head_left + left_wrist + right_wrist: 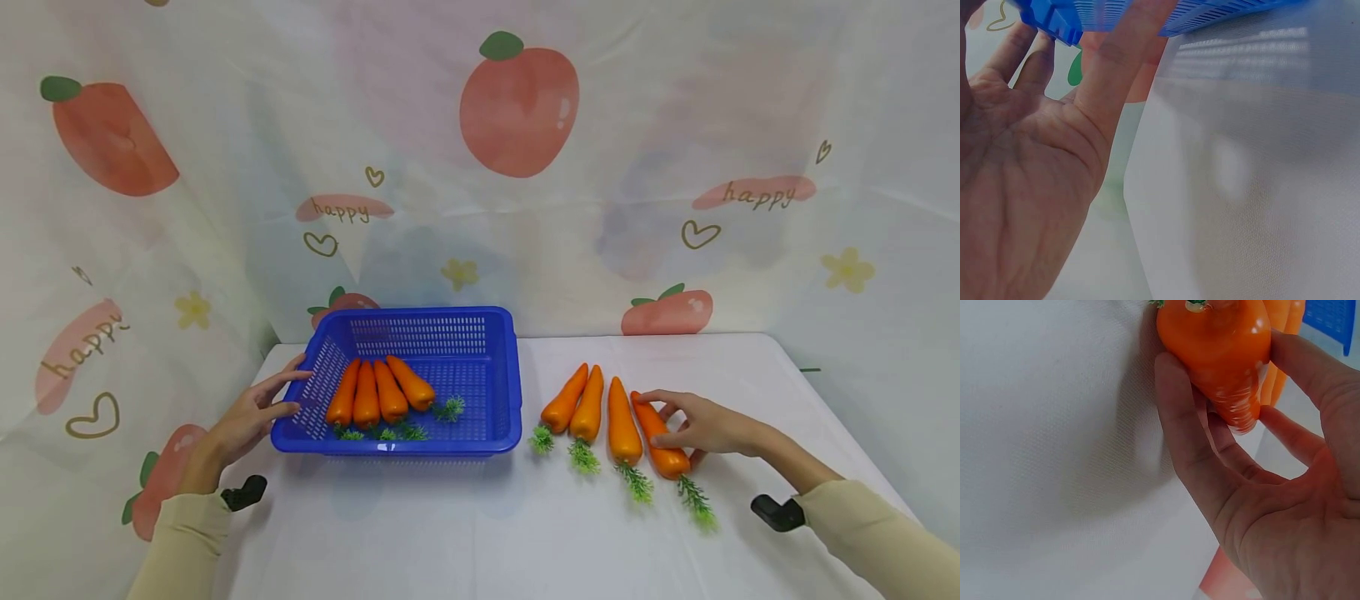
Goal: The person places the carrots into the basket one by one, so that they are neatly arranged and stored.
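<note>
A blue plastic basket (502,417) stands on the white table, holding several orange carrots (365,396) with green tops. My left hand (251,412) touches the basket's left rim, its fingers fairly straight; the left wrist view shows the palm under the blue edge (1054,22). Right of the basket, my right hand (708,425) holds the rightmost carrot (666,454) between thumb and fingers, the carrot (1222,344) lying on the table. Three more carrots (624,429) lie in a row just left of it, tops toward me.
The white tablecloth (420,533) spreads in front of the basket. Behind and at the sides hangs a pale curtain (637,100) printed with fruit, hearts and flowers. A black wrist mount (777,512) sits by the right sleeve, another (244,493) by the left.
</note>
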Demonstrator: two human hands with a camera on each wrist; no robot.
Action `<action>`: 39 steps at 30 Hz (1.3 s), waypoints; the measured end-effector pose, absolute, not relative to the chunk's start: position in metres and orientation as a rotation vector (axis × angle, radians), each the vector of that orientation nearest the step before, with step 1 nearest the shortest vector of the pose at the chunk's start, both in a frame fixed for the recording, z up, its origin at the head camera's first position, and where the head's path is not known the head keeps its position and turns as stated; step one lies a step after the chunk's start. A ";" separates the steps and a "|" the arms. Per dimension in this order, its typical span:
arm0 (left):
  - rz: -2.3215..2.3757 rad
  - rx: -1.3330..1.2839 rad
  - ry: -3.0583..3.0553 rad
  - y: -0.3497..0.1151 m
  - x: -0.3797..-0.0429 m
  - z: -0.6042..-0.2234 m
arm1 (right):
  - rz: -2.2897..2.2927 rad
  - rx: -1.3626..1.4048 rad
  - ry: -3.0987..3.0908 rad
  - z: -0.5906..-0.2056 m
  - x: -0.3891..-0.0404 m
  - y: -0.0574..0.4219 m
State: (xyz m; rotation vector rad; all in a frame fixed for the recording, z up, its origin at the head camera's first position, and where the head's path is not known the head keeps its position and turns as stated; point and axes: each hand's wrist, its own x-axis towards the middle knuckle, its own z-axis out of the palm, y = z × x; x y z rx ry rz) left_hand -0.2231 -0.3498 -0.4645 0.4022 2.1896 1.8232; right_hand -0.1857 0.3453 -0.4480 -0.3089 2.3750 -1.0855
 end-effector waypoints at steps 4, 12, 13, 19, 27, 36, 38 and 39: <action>1.821 0.402 2.194 -0.350 -0.223 -0.464 | -1.086 -0.316 2.377 -0.447 -0.186 0.345; 1.815 0.417 2.199 -0.350 -0.224 -0.464 | -1.095 -0.320 2.370 -0.448 -0.187 0.346; 1.813 0.420 2.198 -0.350 -0.225 -0.464 | -1.098 -0.323 2.368 -0.448 -0.187 0.347; 1.804 0.421 2.198 -0.349 -0.226 -0.466 | -1.102 -0.361 2.351 -0.442 -0.188 0.349; 1.838 0.436 2.148 -0.351 -0.225 -0.468 | -1.074 -0.397 2.375 -0.411 -0.193 0.347; 1.840 0.448 2.147 -0.352 -0.225 -0.467 | -1.093 -0.447 2.462 -0.370 -0.195 0.350; 1.838 0.448 2.149 -0.352 -0.224 -0.467 | -1.115 -0.467 2.487 -0.362 -0.196 0.350; 1.838 0.447 2.152 -0.352 -0.224 -0.467 | -1.126 -0.478 2.497 -0.359 -0.196 0.350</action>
